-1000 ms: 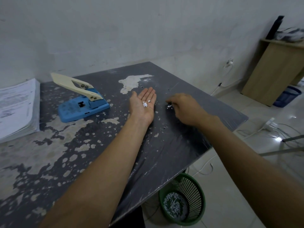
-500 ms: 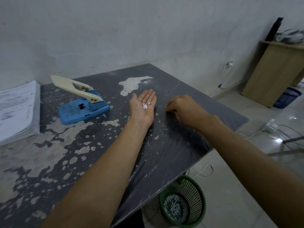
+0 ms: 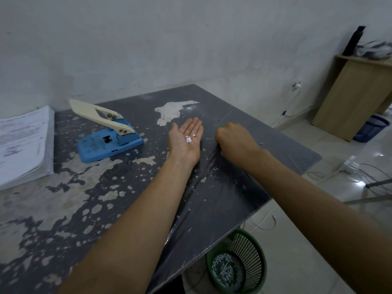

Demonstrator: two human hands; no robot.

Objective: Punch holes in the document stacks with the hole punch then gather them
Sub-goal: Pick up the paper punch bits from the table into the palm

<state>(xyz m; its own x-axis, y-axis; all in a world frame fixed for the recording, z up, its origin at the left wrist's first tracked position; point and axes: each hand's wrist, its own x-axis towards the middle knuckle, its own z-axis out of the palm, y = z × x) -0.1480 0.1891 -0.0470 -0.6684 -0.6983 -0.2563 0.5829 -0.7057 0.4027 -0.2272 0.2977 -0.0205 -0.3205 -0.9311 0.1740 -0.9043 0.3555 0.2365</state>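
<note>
My left hand (image 3: pixel 184 145) lies palm up on the dark table (image 3: pixel 229 194), fingers straight, with a few white paper punch-outs (image 3: pixel 189 139) resting on the palm. Just to its right, my right hand (image 3: pixel 233 141) is knuckles up on the table with its fingers curled under. Its fingertips are hidden where loose bits lay a second ago. The blue hole punch (image 3: pixel 108 143) with its cream lever raised stands to the left. A thick stack of printed documents (image 3: pixel 23 143) lies at the far left edge.
A green mesh basket (image 3: pixel 257 249) holding paper bits stands on the floor below the table's near right edge. A wooden cabinet (image 3: pixel 356 98), a blue bin (image 3: pixel 371 128) and a power strip (image 3: pixel 350 164) with cables are off to the right.
My right hand has curled its fingers over the loose bits on the table and drawn slightly back toward me. The left hand stays palm up with the bits on it.
</note>
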